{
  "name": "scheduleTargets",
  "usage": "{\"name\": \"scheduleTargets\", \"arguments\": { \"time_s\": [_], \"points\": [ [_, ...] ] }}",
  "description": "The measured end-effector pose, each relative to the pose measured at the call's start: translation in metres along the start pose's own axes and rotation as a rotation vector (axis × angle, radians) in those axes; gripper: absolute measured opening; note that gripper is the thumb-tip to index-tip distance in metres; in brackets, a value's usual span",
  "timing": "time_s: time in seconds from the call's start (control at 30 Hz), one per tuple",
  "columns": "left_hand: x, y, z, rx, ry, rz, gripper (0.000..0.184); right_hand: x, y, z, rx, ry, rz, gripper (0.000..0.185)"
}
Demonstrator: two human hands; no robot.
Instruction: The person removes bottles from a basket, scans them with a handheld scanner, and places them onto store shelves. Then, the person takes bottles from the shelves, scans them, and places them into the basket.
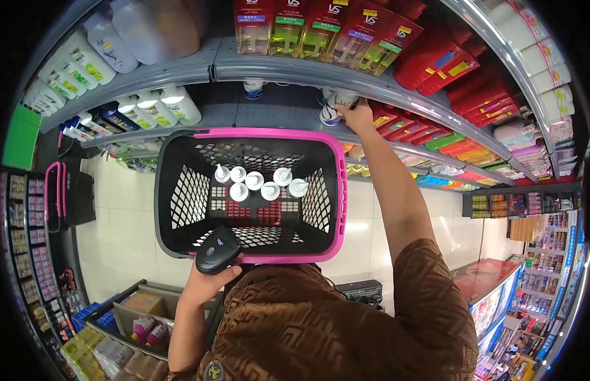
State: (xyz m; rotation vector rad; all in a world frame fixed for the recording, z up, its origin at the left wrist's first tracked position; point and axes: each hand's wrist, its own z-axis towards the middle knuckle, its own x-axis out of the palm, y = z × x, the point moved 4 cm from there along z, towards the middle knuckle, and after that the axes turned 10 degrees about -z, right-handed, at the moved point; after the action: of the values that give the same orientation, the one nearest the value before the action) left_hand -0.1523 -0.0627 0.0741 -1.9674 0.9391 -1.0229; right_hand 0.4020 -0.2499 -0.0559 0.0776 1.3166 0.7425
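Note:
My left hand is closed around a black handheld barcode scanner at the near rim of the shopping basket. The basket is black with a pink rim, and several white pump bottles stand inside it. On the shelf beyond the basket, my right hand is closed on a white bottle; part of the bottle and some fingertips are hidden. Another white and blue bottle stands farther left on this shelf.
Red shampoo bottles fill the shelf right of my right hand. White bottles line its left part. The upper shelf edge overhangs my right hand. Another black basket is on the left, and a crate holding goods is near my left arm.

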Motion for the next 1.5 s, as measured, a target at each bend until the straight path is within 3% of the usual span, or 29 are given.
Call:
{"name": "scheduleTargets", "arguments": {
  "time_s": [0.13,0.27,0.33,0.37,0.43,0.5,0.57,0.63,0.7,0.8,0.83,0.9,1.0,1.03,1.1,1.17,1.3,1.5],
  "points": [
    [0.0,-0.002,-0.004,0.001,-0.007,0.005,0.036,-0.004,0.0,-0.003,0.091,0.115,0.042,0.093],
    [-0.003,-0.005,-0.004,0.009,0.029,-0.001,0.036,-0.01,0.01,-0.006,0.036,0.035,0.07,0.092],
    [-0.006,-0.004,-0.006,-0.005,0.014,-0.019,0.036,-0.031,0.029,-0.028,0.417,0.281,0.162,0.069],
    [-0.009,-0.004,-0.006,-0.016,-0.001,-0.036,0.036,-0.035,0.033,-0.042,0.419,0.289,0.159,0.069],
    [-0.013,-0.006,-0.006,0.0,-0.01,-0.048,0.037,-0.051,0.054,-0.066,0.15,-0.042,0.03,0.044],
    [-0.022,-0.002,-0.006,0.037,-0.074,-0.003,0.038,-0.054,0.09,-0.115,-0.052,-0.042,0.097,0.029],
    [-0.025,-0.002,-0.004,0.045,-0.081,-0.019,0.037,-0.032,0.117,-0.164,-0.003,0.479,0.016,0.032],
    [-0.024,-0.002,-0.003,-0.029,-0.099,-0.133,0.036,0.014,0.113,-0.204,-0.232,0.638,-0.186,0.044],
    [-0.024,-0.005,-0.002,-0.008,-0.102,-0.117,0.034,0.04,0.123,-0.225,-0.138,0.969,-0.366,0.048],
    [-0.027,-0.011,-0.006,-0.011,-0.117,-0.103,0.032,0.12,0.075,-0.247,-0.005,0.948,-0.427,0.048],
    [-0.029,-0.014,-0.007,-0.002,-0.12,-0.093,0.031,0.117,0.082,-0.245,-0.042,1.156,-0.441,0.047],
    [-0.036,-0.018,-0.013,0.002,-0.135,-0.074,0.03,0.137,0.07,-0.26,-0.001,0.974,-0.55,0.036],
    [-0.048,-0.024,-0.018,0.038,-0.122,-0.011,0.028,0.154,0.064,-0.264,0.003,0.919,-0.557,0.046],
    [-0.055,-0.025,-0.019,0.042,-0.128,-0.015,0.028,0.149,0.075,-0.262,-0.006,0.919,-0.559,0.046],
    [-0.066,-0.028,-0.021,0.066,-0.112,0.026,0.026,0.138,0.087,-0.273,-0.112,1.283,-0.636,0.041],
    [-0.075,-0.033,-0.016,0.065,-0.106,-0.022,0.025,0.122,0.102,-0.274,-0.173,1.243,-0.683,0.037],
    [-0.094,-0.032,0.006,0.051,-0.071,-0.027,0.024,0.017,0.184,-0.245,-0.144,0.921,-0.357,0.05],
    [-0.096,-0.043,0.047,0.059,0.098,-0.105,0.043,-0.175,0.31,-0.222,-0.069,0.667,0.202,0.032]
  ]
}}
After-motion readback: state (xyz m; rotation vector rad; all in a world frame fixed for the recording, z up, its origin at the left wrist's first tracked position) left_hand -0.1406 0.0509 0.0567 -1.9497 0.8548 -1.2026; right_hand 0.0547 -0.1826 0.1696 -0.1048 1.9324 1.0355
